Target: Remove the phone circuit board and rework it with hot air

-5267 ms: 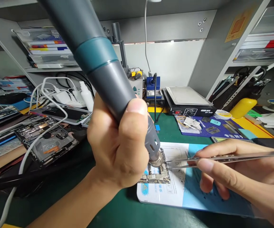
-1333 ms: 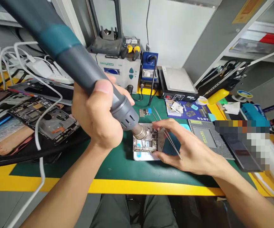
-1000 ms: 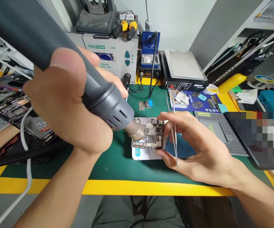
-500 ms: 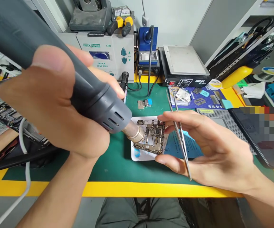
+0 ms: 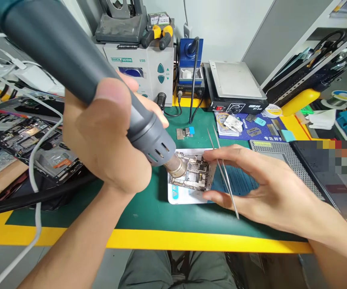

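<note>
My left hand [image 5: 101,136] is wrapped around the dark grey handle of a hot air gun [image 5: 131,116]. Its metal nozzle [image 5: 177,166] points at a small circuit board [image 5: 197,167] and covers part of the board's left side. The board is over a white card [image 5: 188,197] with blue print on the green mat. Metal tweezers [image 5: 228,182] rest across the fingers of my right hand [image 5: 260,180], tips pointing away from the board. The thumb and fingertips of that hand are at the board's right edge; whether they grip it I cannot tell.
Behind stand a hot air station [image 5: 137,68], a soldering station [image 5: 190,76] and a flat heating plate [image 5: 236,78]. Small metal shields [image 5: 185,132] lie on the green mat [image 5: 149,214]. Dismantled phone parts [image 5: 31,136] and a white cable [image 5: 36,192] are at left, a dark screen [image 5: 320,172] at right.
My left hand and the hot air gun have shifted right, with the nozzle slightly farther right over the board. The tweezers have tilted a little in my right hand.
</note>
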### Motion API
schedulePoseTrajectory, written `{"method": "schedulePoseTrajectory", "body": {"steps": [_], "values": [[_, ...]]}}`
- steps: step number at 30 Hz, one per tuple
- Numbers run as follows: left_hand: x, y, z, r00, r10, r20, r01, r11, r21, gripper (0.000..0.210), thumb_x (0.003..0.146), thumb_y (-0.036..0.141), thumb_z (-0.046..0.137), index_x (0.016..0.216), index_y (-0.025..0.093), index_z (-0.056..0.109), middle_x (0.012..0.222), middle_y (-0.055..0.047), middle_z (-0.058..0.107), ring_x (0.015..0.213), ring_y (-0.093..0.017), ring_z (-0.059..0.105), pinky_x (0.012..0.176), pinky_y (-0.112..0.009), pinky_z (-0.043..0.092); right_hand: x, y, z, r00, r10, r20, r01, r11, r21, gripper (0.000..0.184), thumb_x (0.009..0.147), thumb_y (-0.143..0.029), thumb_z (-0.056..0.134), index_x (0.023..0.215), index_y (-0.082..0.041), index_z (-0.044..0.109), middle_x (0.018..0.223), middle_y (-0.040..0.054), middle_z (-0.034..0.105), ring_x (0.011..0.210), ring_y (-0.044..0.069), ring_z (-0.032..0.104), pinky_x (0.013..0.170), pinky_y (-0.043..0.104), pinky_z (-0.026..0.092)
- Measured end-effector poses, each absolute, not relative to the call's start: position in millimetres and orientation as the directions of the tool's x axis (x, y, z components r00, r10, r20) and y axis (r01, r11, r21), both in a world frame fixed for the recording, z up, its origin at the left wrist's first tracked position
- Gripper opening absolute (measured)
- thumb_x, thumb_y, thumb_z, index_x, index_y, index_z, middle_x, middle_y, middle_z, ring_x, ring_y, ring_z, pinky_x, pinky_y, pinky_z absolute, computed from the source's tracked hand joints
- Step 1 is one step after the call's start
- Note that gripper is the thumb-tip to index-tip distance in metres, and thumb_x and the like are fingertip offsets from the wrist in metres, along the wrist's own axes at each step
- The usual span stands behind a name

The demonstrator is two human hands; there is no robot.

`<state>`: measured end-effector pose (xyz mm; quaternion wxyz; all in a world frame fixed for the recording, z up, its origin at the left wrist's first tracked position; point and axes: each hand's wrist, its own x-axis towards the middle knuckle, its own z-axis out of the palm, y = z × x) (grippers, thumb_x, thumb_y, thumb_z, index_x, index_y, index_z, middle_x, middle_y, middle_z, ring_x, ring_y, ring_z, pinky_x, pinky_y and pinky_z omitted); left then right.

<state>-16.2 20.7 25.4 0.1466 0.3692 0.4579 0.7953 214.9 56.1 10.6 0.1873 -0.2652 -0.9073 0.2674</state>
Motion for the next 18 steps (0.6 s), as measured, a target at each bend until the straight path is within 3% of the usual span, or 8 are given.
{"method": "schedulePoseTrajectory", "body": {"steps": [3, 5, 7, 9, 11, 14, 18], "values": [[-11, 20, 24, -0.678, 0.554, 0.483, 0.068, -0.606, 0.792, 0.009, 0.086, 0.027, 0.062, 0.077, 0.026, 0.065, 0.056, -0.001, 0.055, 0.051, -0.019, 0.055, 0.048, -0.04, 0.049, 218, 58, 16, -0.813, 0.558, 0.17, 0.387, 0.733, -0.559, 0.06, 0.086, -0.047, 0.081, 0.14, -0.035, 0.058, 0.133, 0.0038, 0.072, 0.112, 0.033, 0.073, 0.087, 0.046, 0.063], [-7, 21, 24, -0.684, 0.547, 0.483, 0.059, -0.618, 0.784, 0.018, 0.089, 0.023, 0.06, 0.072, 0.025, 0.064, 0.056, -0.001, 0.054, 0.053, -0.017, 0.056, 0.049, -0.037, 0.051, 218, 56, 20, -0.797, 0.564, 0.219, 0.361, 0.734, -0.575, 0.061, 0.084, -0.045, 0.084, 0.139, -0.036, 0.061, 0.13, 0.0021, 0.074, 0.11, 0.031, 0.074, 0.088, 0.042, 0.062], [-5, 21, 23, -0.698, 0.535, 0.476, 0.048, -0.629, 0.776, 0.026, 0.091, 0.016, 0.057, 0.067, 0.024, 0.063, 0.058, -0.001, 0.052, 0.054, -0.015, 0.056, 0.048, -0.034, 0.052, 219, 53, 25, -0.712, 0.632, 0.305, 0.342, 0.692, -0.636, 0.049, 0.087, -0.044, 0.081, 0.133, -0.039, 0.067, 0.122, -0.0007, 0.078, 0.104, 0.027, 0.076, 0.09, 0.038, 0.061], [-3, 23, 22, -0.678, 0.53, 0.509, 0.065, -0.647, 0.759, 0.026, 0.09, 0.015, 0.057, 0.067, 0.023, 0.065, 0.063, -0.002, 0.052, 0.052, -0.014, 0.057, 0.046, -0.033, 0.05, 217, 51, 28, -0.601, 0.738, 0.308, 0.351, 0.59, -0.727, 0.024, 0.096, -0.043, 0.071, 0.119, -0.04, 0.076, 0.105, -0.0017, 0.082, 0.095, 0.025, 0.078, 0.087, 0.037, 0.062], [-2, 23, 19, -0.642, 0.526, 0.558, 0.114, -0.654, 0.748, 0.02, 0.088, 0.021, 0.059, 0.07, 0.023, 0.066, 0.065, -0.002, 0.053, 0.049, -0.014, 0.058, 0.044, -0.035, 0.049, 215, 51, 28, -0.546, 0.816, 0.188, 0.345, 0.424, -0.838, 0.021, 0.102, -0.042, 0.061, 0.108, -0.037, 0.081, 0.09, -0.0006, 0.083, 0.082, 0.023, 0.078, 0.077, 0.036, 0.063], [-1, 23, 15, -0.643, 0.5, 0.58, 0.203, -0.619, 0.758, 0.015, 0.087, 0.028, 0.059, 0.074, 0.024, 0.067, 0.058, 0.0, 0.056, 0.044, -0.016, 0.056, 0.044, -0.039, 0.047, 210, 57, 24, -0.582, 0.813, 0.01, 0.19, 0.148, -0.97, 0.015, 0.1, -0.034, 0.067, 0.11, -0.031, 0.078, 0.077, -0.0001, 0.08, 0.064, 0.02, 0.076, 0.06, 0.032, 0.063], [-1, 25, 11, -0.672, 0.45, 0.588, 0.244, -0.615, 0.749, 0.01, 0.084, 0.028, 0.06, 0.076, 0.025, 0.066, 0.052, 0.003, 0.058, 0.044, -0.017, 0.057, 0.046, -0.04, 0.047, 205, 68, 22, -0.586, 0.809, -0.039, 0.028, -0.027, -0.999, 0.001, 0.092, -0.022, 0.077, 0.092, -0.022, 0.076, 0.074, 0.0011, 0.077, 0.062, 0.019, 0.076, 0.057, 0.028, 0.061]]}}
